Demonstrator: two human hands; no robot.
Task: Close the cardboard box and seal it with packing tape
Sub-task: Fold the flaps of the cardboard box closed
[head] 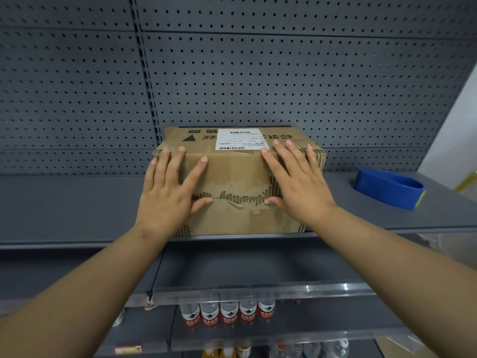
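Left hand (169, 192) and right hand (296, 187) lie spread, palms flat on the closed cardboard box (237, 182); blue dispenser (389, 188), apparently tape, well right on shelf (77, 208).

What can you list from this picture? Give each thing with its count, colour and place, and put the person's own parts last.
cardboard box: one, brown, flaps down, on the upper shelf, centre
shipping label: one, white, on the box top, far side
tape dispenser: one, blue, on the shelf right of the box
shelf: one, grey, under the box
pegboard: grey, behind the shelf
water bottles: five in a row, clear with red labels, lower shelf
left hand: flat on the box
right hand: flat on the box
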